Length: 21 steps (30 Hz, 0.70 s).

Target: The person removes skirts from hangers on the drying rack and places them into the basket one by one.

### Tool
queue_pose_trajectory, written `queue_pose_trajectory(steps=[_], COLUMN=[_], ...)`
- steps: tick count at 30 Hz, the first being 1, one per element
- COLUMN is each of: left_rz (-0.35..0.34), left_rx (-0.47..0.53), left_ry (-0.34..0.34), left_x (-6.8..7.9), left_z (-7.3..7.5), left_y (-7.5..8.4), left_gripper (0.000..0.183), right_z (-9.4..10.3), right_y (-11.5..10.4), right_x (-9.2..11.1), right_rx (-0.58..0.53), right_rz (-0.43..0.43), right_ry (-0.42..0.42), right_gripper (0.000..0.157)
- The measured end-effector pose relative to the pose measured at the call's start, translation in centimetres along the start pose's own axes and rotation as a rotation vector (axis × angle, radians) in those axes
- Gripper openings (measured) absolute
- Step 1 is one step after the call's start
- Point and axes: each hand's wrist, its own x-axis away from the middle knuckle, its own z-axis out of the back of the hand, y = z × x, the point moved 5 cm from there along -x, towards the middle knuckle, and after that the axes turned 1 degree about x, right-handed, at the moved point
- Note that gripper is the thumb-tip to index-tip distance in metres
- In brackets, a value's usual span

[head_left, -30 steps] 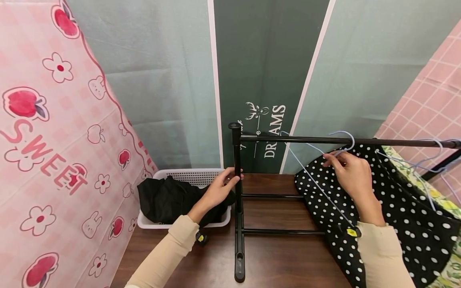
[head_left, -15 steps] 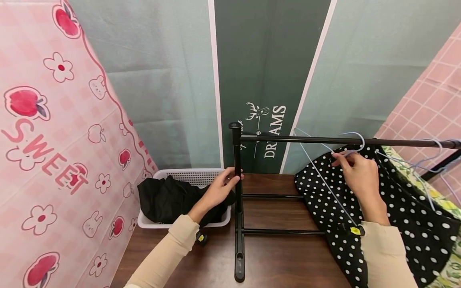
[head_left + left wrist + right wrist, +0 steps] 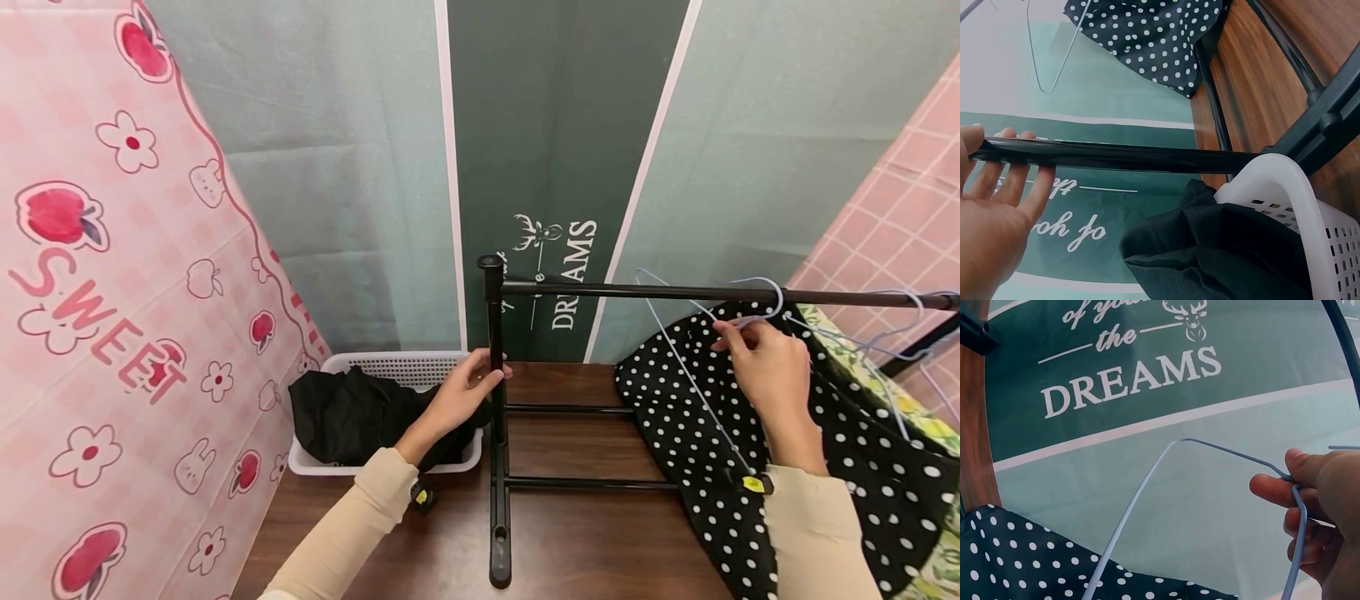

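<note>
My left hand (image 3: 465, 392) grips the black upright post (image 3: 1129, 157) of a clothes rack. In the left wrist view the thumb and fingers lie on opposite sides of it. My right hand (image 3: 776, 375) pinches a light blue wire hanger (image 3: 1137, 500) close to the base of its hook, which loops over the rack's top rail (image 3: 600, 290). No garment is on this hanger. Right behind that hand hangs a black cloth garment with white polka dots (image 3: 862, 475), whose upper edge reaches nearly to the rail.
White plastic basket (image 3: 397, 358) with black cloth (image 3: 352, 417) inside stands left of the post, on the brown wood-grain surface (image 3: 600, 542). Several more hangers (image 3: 918, 312) and a yellow-green patterned cloth (image 3: 947, 429) hang at far right. Low crossbars (image 3: 585, 483) join the rack's base.
My right hand has slid the wire hanger rightward along the rail, closer to the polka-dot garment. The left hand has stayed on the post.
</note>
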Motion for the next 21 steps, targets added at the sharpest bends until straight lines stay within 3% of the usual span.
queue_pose_trajectory(steps=[10,14,21], left_rz=[0.006,0.018,0.009], left_rx=[0.005,0.007,0.002], left_ry=[0.004,0.003,-0.001], left_x=[0.0,0.0,0.1], left_z=[-0.1,-0.1,-0.1], left_y=[0.0,0.0,0.0], left_gripper=[0.032,0.031,0.032], right_z=[0.5,0.7,1.2], right_y=[1.1,1.8,2.8], right_x=[0.0,-0.1,-0.4], right_rx=[0.005,0.028,0.081], right_rz=[-0.037,-0.078,-0.141], right_ry=[0.031,0.002,-0.061], right_gripper=[0.036,0.036,0.05])
